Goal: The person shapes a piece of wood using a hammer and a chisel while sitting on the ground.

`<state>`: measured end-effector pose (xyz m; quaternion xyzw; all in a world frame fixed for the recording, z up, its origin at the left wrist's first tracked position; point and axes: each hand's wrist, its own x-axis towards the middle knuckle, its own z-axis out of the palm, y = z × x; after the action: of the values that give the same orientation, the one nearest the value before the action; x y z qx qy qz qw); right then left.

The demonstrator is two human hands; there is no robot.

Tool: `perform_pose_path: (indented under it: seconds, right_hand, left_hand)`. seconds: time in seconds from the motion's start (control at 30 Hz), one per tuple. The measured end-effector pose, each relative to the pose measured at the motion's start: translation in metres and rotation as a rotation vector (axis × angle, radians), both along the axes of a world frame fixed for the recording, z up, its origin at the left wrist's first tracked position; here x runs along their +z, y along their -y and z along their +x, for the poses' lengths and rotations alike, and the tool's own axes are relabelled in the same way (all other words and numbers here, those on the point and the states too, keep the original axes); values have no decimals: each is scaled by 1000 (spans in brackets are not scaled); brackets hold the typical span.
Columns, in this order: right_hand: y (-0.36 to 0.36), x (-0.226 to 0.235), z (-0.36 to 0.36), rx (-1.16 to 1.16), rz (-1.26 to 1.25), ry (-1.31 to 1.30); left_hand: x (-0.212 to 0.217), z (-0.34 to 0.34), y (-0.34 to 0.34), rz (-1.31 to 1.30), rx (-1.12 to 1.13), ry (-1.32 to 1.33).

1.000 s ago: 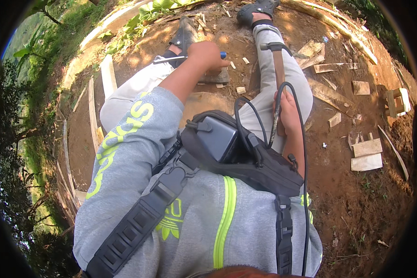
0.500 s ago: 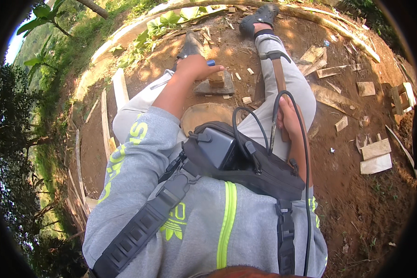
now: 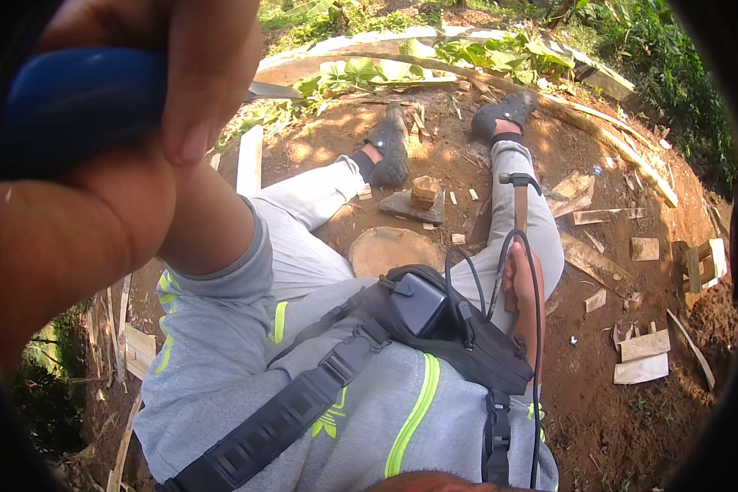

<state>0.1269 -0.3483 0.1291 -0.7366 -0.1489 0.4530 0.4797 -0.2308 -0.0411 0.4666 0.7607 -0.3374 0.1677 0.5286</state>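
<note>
My left hand (image 3: 209,90) is raised very close, large at the upper left, its fingers wrapped round a thick blue handle (image 3: 82,107). A pointed grey metal blade (image 3: 275,91) shows beside the fingers; its join to the handle is hidden. My right hand (image 3: 518,272) rests by my right thigh, closed round the wooden handle of a hammer (image 3: 521,207), whose dark head lies against my shin. Between my legs a small wooden block (image 3: 425,192) sits on a flat grey slab (image 3: 392,205), with a round wooden stump top (image 3: 389,252) nearer me.
A black waist bag (image 3: 476,340) with a dark device (image 3: 422,303) and looping cables lies over my lap. Wood offcuts (image 3: 644,357) and chips scatter over the dirt at right. A long curved pole (image 3: 607,135) borders the far side, with leafy plants (image 3: 500,56) behind.
My left hand has risen from beside the block toward the camera with the blue-handled tool. My view has shifted and the left foot has moved. The right hand still holds the hammer.
</note>
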Motion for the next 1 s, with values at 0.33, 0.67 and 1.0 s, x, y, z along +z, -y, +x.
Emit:
perform_pose_path:
  seconds: [0.33,0.67,1.0]
  right_hand:
    - [7,-11,1,-39,8,-17]
    - [4,-25,1,-6,52,27]
    - [6,-30,2,31,76,7]
  left_hand:
    - [-30,-125,3,214,110,-682]
    - [-107,-197,-14,499,551,-1528]
    - [-53,-185,8,526,525,-1402]
